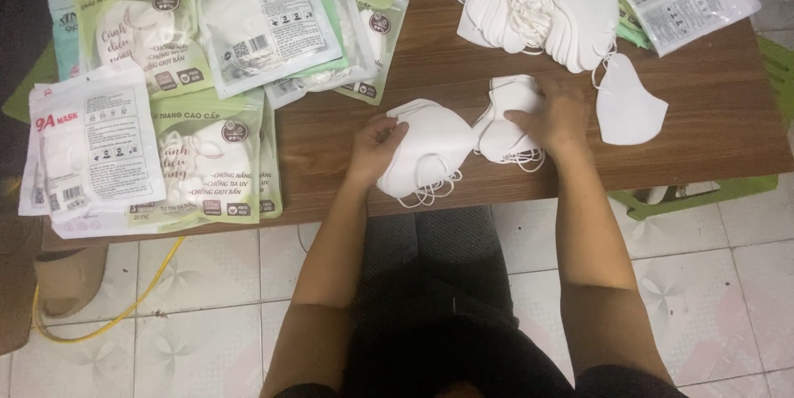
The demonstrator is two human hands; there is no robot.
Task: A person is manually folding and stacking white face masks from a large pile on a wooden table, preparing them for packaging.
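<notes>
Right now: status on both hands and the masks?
Left hand grips a white mask stack at the table edge. Right hand presses a second stack. Loose mask beside it, nothing blocking.

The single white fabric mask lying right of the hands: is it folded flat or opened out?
Folded flat: the single white fabric mask lies as one half-shape on the brown wooden table.

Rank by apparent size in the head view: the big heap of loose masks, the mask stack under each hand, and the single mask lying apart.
1. Heap of loose masks.
2. Left-hand stack.
3. Right-hand stack and single mask: too alike to rank.
</notes>
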